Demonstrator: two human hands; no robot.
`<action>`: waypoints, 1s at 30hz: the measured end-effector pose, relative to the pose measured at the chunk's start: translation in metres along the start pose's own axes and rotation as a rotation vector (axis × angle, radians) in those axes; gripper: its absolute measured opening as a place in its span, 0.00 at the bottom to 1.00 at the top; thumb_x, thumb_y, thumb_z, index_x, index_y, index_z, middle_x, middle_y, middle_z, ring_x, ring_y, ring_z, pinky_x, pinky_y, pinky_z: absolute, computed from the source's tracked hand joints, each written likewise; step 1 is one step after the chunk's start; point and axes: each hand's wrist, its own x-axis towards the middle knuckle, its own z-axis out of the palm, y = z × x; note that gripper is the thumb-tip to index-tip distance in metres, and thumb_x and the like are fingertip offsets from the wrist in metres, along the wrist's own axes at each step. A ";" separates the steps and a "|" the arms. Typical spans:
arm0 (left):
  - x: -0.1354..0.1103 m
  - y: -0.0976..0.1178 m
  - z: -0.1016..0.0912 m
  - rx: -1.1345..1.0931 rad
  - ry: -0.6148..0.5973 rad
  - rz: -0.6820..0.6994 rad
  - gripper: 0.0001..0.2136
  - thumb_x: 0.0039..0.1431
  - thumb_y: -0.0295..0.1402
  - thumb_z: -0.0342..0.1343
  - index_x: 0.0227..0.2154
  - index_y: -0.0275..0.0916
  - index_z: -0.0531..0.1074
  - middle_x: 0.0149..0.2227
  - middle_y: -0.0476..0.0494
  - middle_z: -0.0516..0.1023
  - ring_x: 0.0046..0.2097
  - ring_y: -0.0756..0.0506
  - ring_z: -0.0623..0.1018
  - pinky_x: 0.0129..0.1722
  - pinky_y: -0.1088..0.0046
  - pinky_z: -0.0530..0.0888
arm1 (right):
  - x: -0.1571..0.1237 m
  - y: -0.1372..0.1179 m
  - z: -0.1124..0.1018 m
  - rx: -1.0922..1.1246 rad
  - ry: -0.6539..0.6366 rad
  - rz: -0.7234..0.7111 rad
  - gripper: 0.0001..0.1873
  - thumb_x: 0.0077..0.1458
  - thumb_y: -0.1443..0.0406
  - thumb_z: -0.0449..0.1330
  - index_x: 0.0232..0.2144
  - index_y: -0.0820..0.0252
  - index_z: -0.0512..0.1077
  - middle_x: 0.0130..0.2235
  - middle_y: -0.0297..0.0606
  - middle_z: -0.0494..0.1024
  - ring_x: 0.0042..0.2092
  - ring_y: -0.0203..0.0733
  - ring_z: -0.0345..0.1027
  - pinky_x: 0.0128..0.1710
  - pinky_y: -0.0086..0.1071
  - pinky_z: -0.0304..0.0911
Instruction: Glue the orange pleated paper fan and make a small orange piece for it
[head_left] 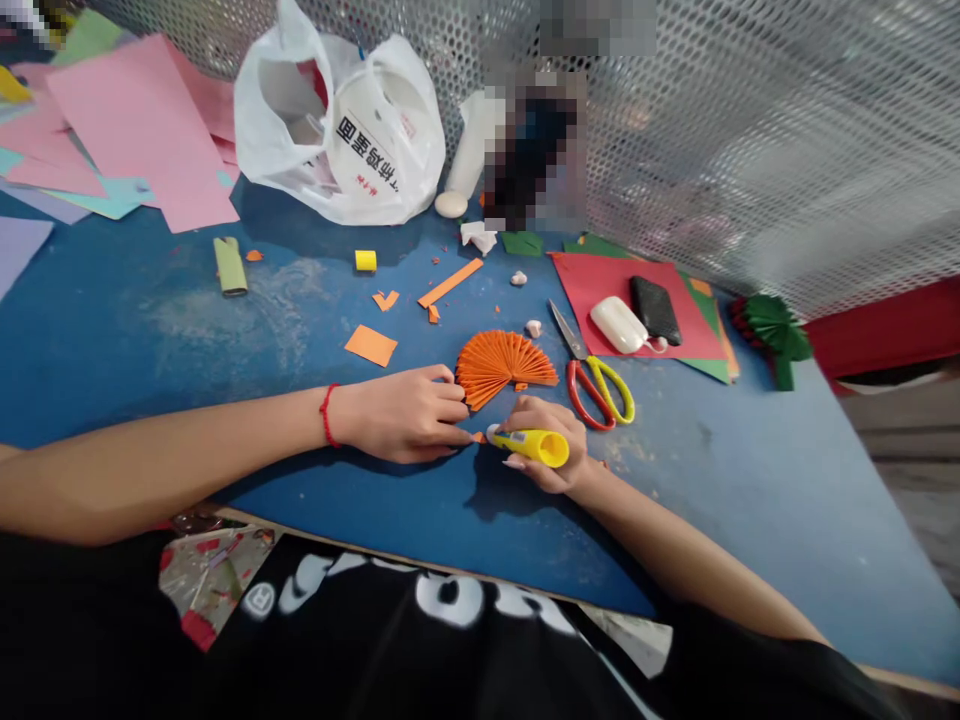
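Observation:
My right hand [551,440] is closed around a yellow glue stick [534,446], its white tip pointing left and down at the table. Under that tip lies a small orange paper piece [479,437]. The fingertip of my left hand [409,415] pins the piece's left side to the table, with the other fingers curled. Just beyond both hands rests a pleated orange paper fan [504,365], spread in a half circle. Scissors [592,375] with red and yellow handles lie to its right, blades pointing away from me.
A yellow cap [365,261], an orange paper rectangle [371,345] and an orange strip [450,283] lie beyond my left hand. A white plastic bag [341,130] and pink paper sheets [139,125] are at the back. A white case [619,324] sits on red paper [581,285].

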 end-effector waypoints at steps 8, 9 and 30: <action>0.000 -0.001 0.000 0.020 0.057 0.043 0.12 0.68 0.31 0.47 0.41 0.38 0.78 0.32 0.42 0.76 0.36 0.45 0.73 0.45 0.63 0.64 | 0.004 0.002 0.001 0.066 -0.149 0.079 0.09 0.62 0.58 0.58 0.38 0.58 0.68 0.29 0.37 0.73 0.28 0.39 0.63 0.27 0.32 0.60; 0.000 -0.001 0.000 0.019 0.061 0.050 0.13 0.68 0.31 0.47 0.41 0.38 0.78 0.31 0.42 0.75 0.35 0.45 0.72 0.44 0.63 0.64 | 0.006 0.001 0.000 0.080 -0.148 0.088 0.09 0.62 0.59 0.58 0.38 0.58 0.68 0.30 0.37 0.73 0.28 0.39 0.64 0.27 0.32 0.60; 0.000 -0.002 -0.003 -0.069 -0.065 -0.007 0.14 0.67 0.33 0.45 0.39 0.44 0.78 0.33 0.41 0.77 0.38 0.43 0.73 0.47 0.60 0.63 | 0.013 -0.002 0.000 0.123 -0.177 0.134 0.12 0.65 0.56 0.56 0.36 0.60 0.69 0.31 0.38 0.75 0.29 0.38 0.66 0.29 0.32 0.62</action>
